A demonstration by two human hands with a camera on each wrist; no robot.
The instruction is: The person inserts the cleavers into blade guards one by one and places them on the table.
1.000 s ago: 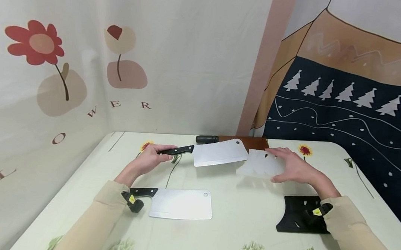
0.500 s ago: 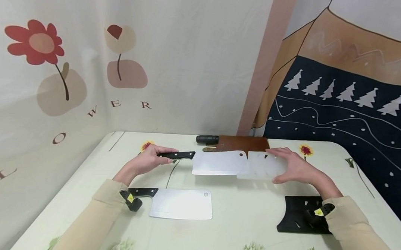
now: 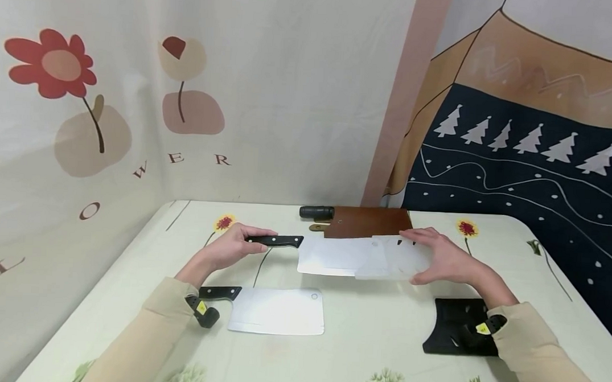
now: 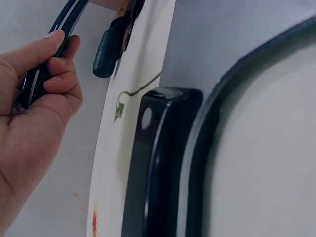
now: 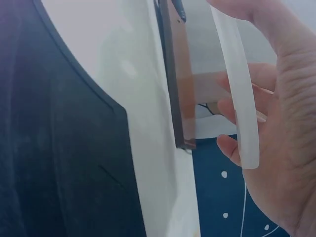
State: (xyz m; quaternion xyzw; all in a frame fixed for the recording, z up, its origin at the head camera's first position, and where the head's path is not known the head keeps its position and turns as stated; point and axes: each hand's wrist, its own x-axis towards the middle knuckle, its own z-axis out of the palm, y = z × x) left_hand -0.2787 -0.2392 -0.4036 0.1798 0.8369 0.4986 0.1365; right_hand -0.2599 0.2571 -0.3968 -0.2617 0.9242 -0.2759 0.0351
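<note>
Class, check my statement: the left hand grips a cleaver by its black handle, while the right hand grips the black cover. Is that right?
Not quite: the right hand grips the translucent white cover; the black cover lies on the table, as the head view shows. The left hand does grip a cleaver by its black handle.

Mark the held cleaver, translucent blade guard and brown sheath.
Held cleaver [image 3: 327, 256], head view: bare part of its blade.
Translucent blade guard [image 3: 401, 260], head view: its broad face.
Brown sheath [image 3: 370, 223], head view: its broad face.
</note>
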